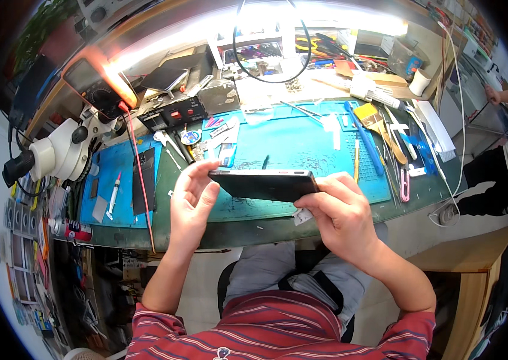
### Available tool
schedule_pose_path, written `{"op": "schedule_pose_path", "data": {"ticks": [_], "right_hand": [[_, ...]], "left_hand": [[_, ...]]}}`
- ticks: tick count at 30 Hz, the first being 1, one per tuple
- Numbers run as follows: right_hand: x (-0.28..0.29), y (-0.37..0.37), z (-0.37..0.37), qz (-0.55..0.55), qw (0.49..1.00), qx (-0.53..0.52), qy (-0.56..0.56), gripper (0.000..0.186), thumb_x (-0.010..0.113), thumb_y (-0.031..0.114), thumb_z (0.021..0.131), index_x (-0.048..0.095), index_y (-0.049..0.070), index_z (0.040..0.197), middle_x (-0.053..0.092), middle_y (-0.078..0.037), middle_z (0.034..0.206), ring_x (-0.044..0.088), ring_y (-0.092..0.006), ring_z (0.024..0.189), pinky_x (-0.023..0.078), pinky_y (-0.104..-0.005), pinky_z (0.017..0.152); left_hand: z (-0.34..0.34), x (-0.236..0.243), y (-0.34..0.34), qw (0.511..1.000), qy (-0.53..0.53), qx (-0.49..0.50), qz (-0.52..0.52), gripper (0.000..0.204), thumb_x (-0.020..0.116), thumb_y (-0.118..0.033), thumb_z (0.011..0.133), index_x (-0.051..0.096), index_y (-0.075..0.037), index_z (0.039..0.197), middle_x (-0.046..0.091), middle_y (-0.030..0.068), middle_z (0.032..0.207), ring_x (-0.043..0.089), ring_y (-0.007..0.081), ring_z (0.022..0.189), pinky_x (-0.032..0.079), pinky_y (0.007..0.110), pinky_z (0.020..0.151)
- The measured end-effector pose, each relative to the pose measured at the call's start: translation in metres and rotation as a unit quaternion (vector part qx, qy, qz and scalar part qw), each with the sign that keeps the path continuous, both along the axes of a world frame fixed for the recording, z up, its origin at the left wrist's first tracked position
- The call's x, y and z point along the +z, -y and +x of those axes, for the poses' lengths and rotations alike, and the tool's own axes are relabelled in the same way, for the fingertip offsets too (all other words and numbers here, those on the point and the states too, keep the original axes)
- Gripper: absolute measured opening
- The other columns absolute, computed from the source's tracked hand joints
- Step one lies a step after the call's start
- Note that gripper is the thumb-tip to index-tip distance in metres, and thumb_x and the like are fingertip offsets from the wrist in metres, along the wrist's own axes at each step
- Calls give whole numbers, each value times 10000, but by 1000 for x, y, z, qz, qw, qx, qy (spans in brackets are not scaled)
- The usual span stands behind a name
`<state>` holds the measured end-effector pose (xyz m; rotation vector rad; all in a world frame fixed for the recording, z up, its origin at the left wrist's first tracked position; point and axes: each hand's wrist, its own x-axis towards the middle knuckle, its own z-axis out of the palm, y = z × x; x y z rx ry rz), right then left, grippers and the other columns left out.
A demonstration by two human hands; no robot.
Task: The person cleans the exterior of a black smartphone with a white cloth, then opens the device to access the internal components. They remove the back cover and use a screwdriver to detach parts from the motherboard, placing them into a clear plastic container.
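Note:
A dark smartphone (pixel 263 186) is held up sideways over the bench, tilted so that its long side edge faces up. My left hand (pixel 193 204) grips its left end, with the fingertips at the upper corner and the thumb near the lower one. At the other end, my right hand (pixel 344 210) pinches the corner between thumb and bent fingers. Below the right fingertips shows a small whitish scrap (pixel 303 216); whether it touches the hand I cannot tell. Beneath the phone lies a turquoise work mat (pixel 224 211), with a pair of tweezers (pixel 302 110) toward its far side.
A microscope (pixel 50 153), an orange multimeter (pixel 95 84) and a power supply box (pixel 173 114) stand at left. A syringe (pixel 114 195) lies on a blue mat. Right of the work mat are brushes (pixel 380 126) and a pink-handled cutter (pixel 405 186). Another person's hand (pixel 494 96) shows far right.

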<state>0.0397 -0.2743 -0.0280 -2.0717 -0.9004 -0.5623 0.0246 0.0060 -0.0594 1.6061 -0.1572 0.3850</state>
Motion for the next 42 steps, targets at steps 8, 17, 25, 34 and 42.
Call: {"op": "schedule_pose_path", "data": {"ticks": [8, 17, 25, 34, 42], "right_hand": [[11, 0, 3, -50, 998, 14, 21, 253, 671, -70, 732, 724, 47, 950, 697, -90, 1065, 629, -295, 953, 522, -400, 849], [8, 1, 4, -48, 999, 14, 14, 252, 675, -63, 734, 722, 48, 955, 691, -90, 1086, 620, -294, 966, 516, -402, 860], [9, 1, 5, -47, 999, 12, 10, 259, 666, -74, 732, 711, 46, 957, 692, -83, 1078, 615, -295, 970, 513, -399, 862], [13, 0, 3, -51, 999, 12, 7, 230, 690, -56, 741, 724, 48, 942, 683, -97, 1099, 616, -301, 992, 521, -407, 872], [69, 16, 26, 92, 991, -43, 86, 234, 693, -95, 808, 738, 19, 1007, 648, -90, 942, 658, -277, 779, 526, -335, 648]], "left_hand": [[23, 78, 48, 899, 176, -129, 379, 528, 826, -176, 867, 663, -45, 1351, 731, 154, 1231, 705, 269, 1165, 527, 393, 1038], [34, 73, 58, 916, 117, -154, 350, 253, 795, -58, 854, 788, -48, 1107, 785, 120, 957, 767, 242, 848, 588, 323, 754], [39, 77, 57, 911, 100, -176, 358, 239, 783, -58, 868, 780, -32, 1105, 782, 128, 955, 767, 231, 853, 584, 321, 757], [44, 91, 53, 898, 52, -243, 362, 386, 765, -10, 874, 722, -41, 1256, 779, 107, 1124, 762, 198, 971, 589, 314, 870], [58, 97, 34, 939, -96, -318, 90, 456, 669, 46, 961, 589, 48, 1410, 711, 185, 1302, 695, 185, 1133, 574, 326, 987]]}}
